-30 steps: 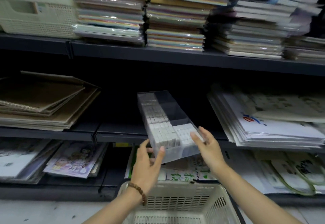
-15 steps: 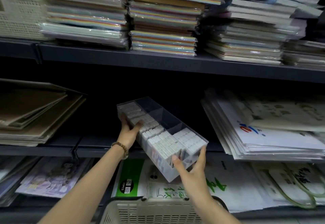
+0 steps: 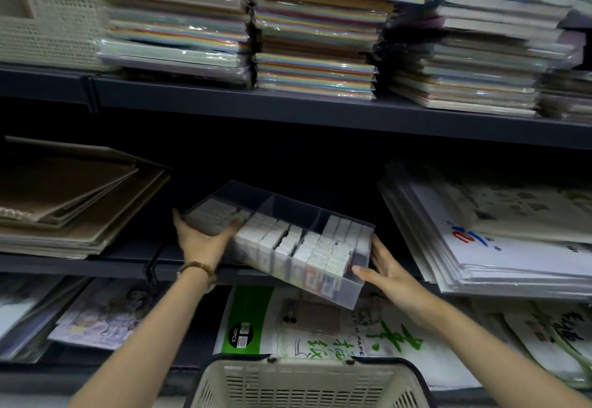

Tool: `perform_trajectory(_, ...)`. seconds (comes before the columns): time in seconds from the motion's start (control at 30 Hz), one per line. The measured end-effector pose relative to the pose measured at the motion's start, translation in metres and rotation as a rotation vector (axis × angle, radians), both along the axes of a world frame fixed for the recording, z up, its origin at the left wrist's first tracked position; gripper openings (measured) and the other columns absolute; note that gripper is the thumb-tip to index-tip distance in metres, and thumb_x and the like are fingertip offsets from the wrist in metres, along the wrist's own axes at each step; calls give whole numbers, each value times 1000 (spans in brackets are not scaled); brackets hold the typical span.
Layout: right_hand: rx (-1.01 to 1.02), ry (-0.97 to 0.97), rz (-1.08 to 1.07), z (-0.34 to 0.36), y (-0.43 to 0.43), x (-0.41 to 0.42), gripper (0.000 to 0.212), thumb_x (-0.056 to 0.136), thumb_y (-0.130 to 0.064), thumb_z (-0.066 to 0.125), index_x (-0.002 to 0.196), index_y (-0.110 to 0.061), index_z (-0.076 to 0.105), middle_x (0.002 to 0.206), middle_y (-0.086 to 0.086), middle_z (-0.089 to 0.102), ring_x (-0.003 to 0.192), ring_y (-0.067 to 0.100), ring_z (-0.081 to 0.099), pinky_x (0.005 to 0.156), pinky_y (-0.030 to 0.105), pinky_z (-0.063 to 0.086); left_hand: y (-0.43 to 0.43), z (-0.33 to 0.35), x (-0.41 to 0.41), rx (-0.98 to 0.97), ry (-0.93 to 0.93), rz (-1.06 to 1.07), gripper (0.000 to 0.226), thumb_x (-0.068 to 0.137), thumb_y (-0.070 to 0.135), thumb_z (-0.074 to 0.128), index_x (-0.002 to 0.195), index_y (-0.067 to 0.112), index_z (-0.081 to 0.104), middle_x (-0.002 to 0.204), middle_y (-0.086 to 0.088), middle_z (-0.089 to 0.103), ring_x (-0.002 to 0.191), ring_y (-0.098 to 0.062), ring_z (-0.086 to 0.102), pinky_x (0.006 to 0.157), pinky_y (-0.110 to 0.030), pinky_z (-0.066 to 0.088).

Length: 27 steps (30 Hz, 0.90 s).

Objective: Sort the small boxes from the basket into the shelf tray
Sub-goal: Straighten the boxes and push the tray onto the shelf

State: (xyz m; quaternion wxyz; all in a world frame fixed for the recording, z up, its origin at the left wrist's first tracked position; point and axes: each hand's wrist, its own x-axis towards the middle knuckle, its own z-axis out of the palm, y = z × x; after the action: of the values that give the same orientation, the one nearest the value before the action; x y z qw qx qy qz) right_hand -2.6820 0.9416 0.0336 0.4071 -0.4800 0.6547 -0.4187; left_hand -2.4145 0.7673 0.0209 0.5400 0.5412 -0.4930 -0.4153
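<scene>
A clear plastic shelf tray with dividers sits tilted at the front of the middle shelf, lying almost crosswise. Rows of small white boxes fill most of its compartments; the back ones look empty. My left hand grips the tray's left end, thumb on the front wall and fingers behind. My right hand presses straight fingers against the right end, with the thumb under the front corner. The cream basket stands directly below; its inside is hidden.
Brown paper pads lie left of the tray and a stack of printed sheets lies right. Wrapped coloured paper packs fill the upper shelf beside a cream basket. Paper packets lie on the lower shelf.
The tray has swung from lengthwise to nearly crosswise on the shelf. My left hand moved from its front to its left end, and my right hand slid to the right end.
</scene>
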Motion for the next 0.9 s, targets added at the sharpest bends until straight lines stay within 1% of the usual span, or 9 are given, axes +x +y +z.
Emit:
perform_trajectory(0.13,16,-35,44,6,-4,-22,96,74,-47,66,149,-36,7,150,-23,19,138,0,22,115,31,25,-3,-2,18,38,-77,-103,104,64,34,83,143,13,19,144,-11,35,131,-28,37,106,-36,33)
perform_trajectory(0.23,37,-42,-14,8,-4,-25,71,89,-37,54,149,-28,17,152,-11,30,132,5,36,99,20,41,15,-2,15,9,-131,-66,98,66,39,81,139,8,23,141,-12,33,128,-26,36,102,-30,31)
perform_trajectory(0.4,-187,336,-301,31,4,-16,52,93,-29,55,141,-15,40,144,1,42,130,19,43,96,22,35,64,0,9,40,-253,76,91,64,46,79,131,6,31,136,-15,32,125,-30,34,101,-42,34)
perform_trajectory(0.57,50,532,-194,61,-10,-2,51,91,-38,58,124,1,56,112,12,62,101,23,59,81,27,42,92,-7,12,100,-156,85,87,65,44,80,133,14,35,137,-13,36,129,-29,29,105,-46,31)
perform_trajectory(0.63,177,574,-168,75,-18,2,49,94,-41,51,90,7,63,91,25,62,76,30,61,66,27,38,96,-8,15,80,-119,25,86,66,46,77,135,16,36,134,-9,45,126,-25,37,105,-43,35)
perform_trajectory(0.7,274,598,-167,87,-24,3,44,94,-41,49,70,-5,53,71,17,50,56,20,45,58,26,32,97,-8,16,71,-73,-7,85,68,46,76,137,14,37,126,-6,54,111,-14,47,95,-32,39)
perform_trajectory(0.77,379,607,-144,93,-28,2,43,94,-40,50,104,1,56,71,9,50,60,16,49,55,24,41,97,-8,16,63,-58,-10,84,69,46,74,137,12,38,113,-1,60,94,-7,50,84,-24,39)
perform_trajectory(0.83,458,537,-127,94,-27,0,60,93,-40,53,131,5,41,106,15,61,86,21,64,69,27,53,96,-9,16,58,-67,3,84,69,46,73,137,11,38,91,12,59,80,-1,50,77,-21,39)
perform_trajectory(0.9,482,464,-112,90,-27,-2,58,92,-38,56,131,3,44,123,14,58,103,23,63,85,30,54,95,-11,16,58,-76,8,84,71,46,72,138,11,37,81,16,52,75,0,49,75,-20,39)
